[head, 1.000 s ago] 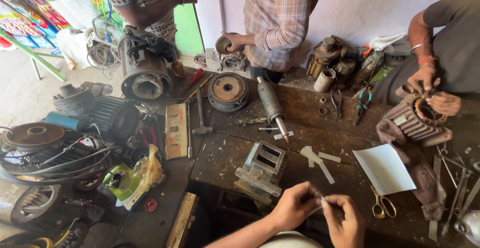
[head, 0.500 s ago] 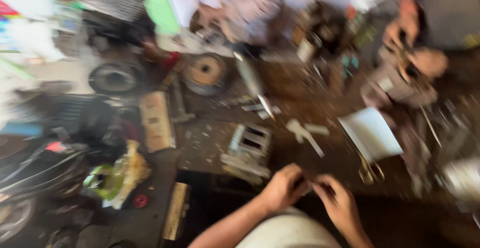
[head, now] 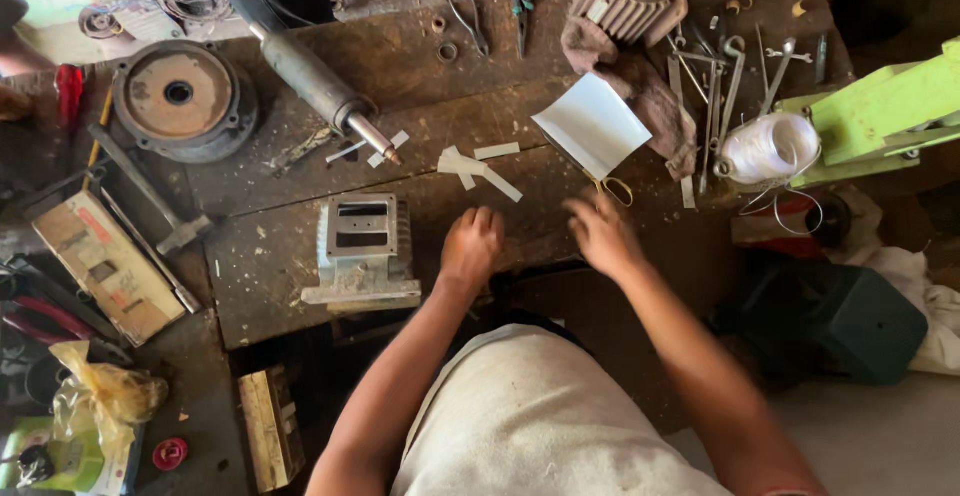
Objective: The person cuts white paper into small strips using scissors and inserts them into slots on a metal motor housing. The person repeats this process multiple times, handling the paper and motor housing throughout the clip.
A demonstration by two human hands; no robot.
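1. Pale, thin paper strips (head: 478, 164) lying scattered on the dark wooden worktop (head: 300, 256), just beyond both hands and beside the folded white paper sheet (head: 592, 124).
2. Judged light, limp and easily creased; best pinched at one end between fingertip and thumb, or slid off the board edge rather than scraped up flat.
3. Left hand (head: 471, 246) hovering low over the worktop's near edge, just right of the grey ribbed metal motor housing (head: 362, 251); fingers curled inward, loosely clenched, nothing visible inside.
4. Right hand (head: 601, 233) blurred, palm down, reaching towards the yellow-handled scissors (head: 612, 188) and sheet; grip state impossible to tell, nothing clearly held.
5. Both forearms stretched forward from the body, elbows bent, wrists roughly level.
6. Further off: long steel rotor shaft (head: 318, 84) and white thread spool (head: 768, 148).
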